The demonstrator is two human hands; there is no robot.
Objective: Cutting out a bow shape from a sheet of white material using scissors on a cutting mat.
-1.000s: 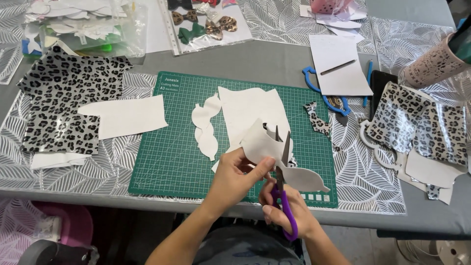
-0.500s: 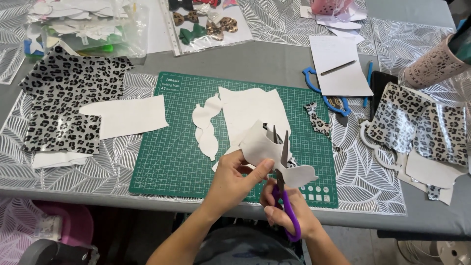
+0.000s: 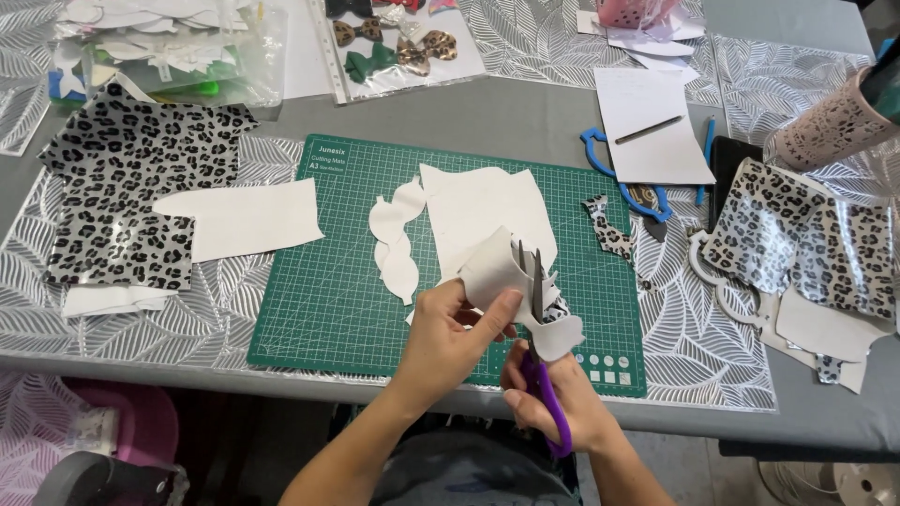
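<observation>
The left hand (image 3: 448,330) holds a curled piece of pale sheet material (image 3: 502,272) up off the green cutting mat (image 3: 328,281), fingers closed around its lower edge with the thumb pressed on the near face, so the sheet is lifted and turned toward the blades rather than lying flat. The right hand (image 3: 562,398), just beside and below the left, is wrapped through the purple handles of the scissors (image 3: 537,309); its fingers are curled tight, and the blades stand nearly upright with only a narrow gap, biting into the sheet's edge. A cut flap of the same material (image 3: 555,335) hangs just right of the blades (it looks partly freed, though how far the cut runs is hidden).

Beyond the hands on the mat lie a scalloped white cutout (image 3: 396,242) and a larger white sheet (image 3: 487,211), within easy reach. Well to the left of the hands sits leopard-print fabric (image 3: 127,201) with a white sheet (image 3: 239,217) overlapping it. To the right of the hands lie more leopard-print pieces (image 3: 806,244), and farther off blue-handled scissors (image 3: 609,169) and paper with a pen (image 3: 649,131).
</observation>
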